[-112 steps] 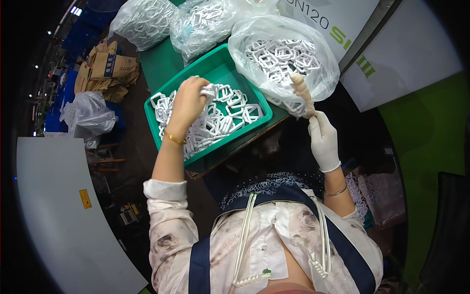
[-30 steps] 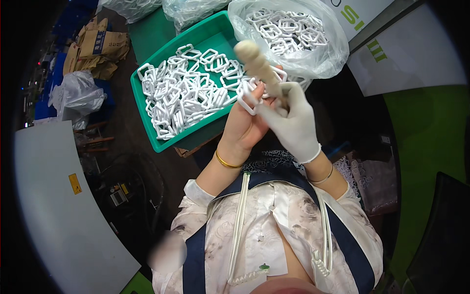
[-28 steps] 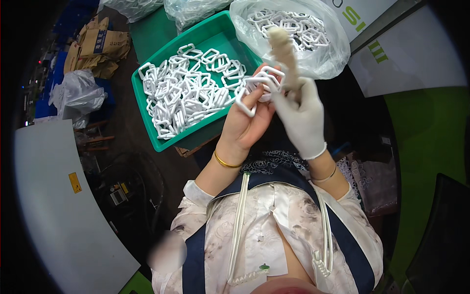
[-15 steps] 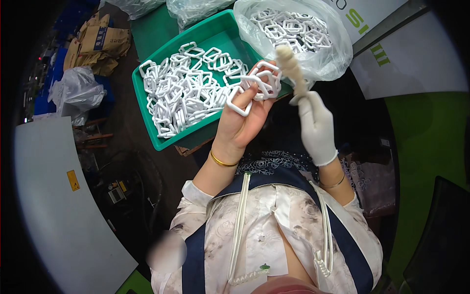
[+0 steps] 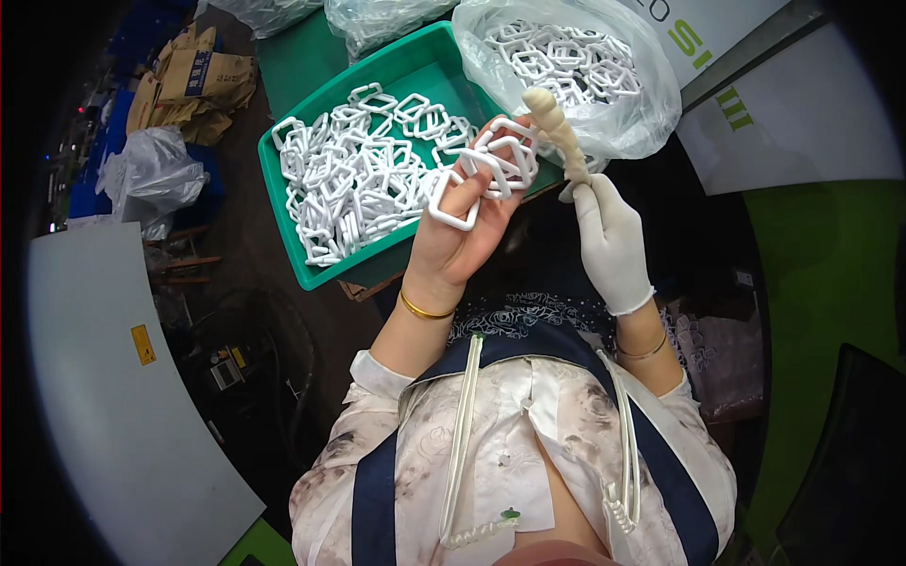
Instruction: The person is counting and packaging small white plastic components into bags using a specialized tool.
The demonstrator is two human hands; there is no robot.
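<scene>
My bare left hand (image 5: 462, 222) is closed around several white rectangular plastic rings (image 5: 511, 162), fanned out between thumb and fingers. One ring hangs lowest, by the thumb. My right hand (image 5: 612, 245), in a white glove, pinches the lower end of a cream tool (image 5: 556, 127) with a bumpy, wrapped-looking shaft. A small greyish piece shows at the pinched end. The tool leans up and left, its rounded tip just right of the held rings; I cannot tell its exact kind. Below my left hand's fingers lies the edge of a green tray (image 5: 267, 179).
Many similar white rings (image 5: 363, 174) are heaped in the tray. A clear plastic bag (image 5: 651, 113) of rings stands open at the tray's right. More bags (image 5: 382, 24) lie behind. At left are brown paper sacks (image 5: 203, 75) and a pale panel (image 5: 118, 377).
My left hand has shifted slightly left and down, and its lowest ring has swung left. The cream tool, blurred before, now shows sharply, in nearly the same place.
</scene>
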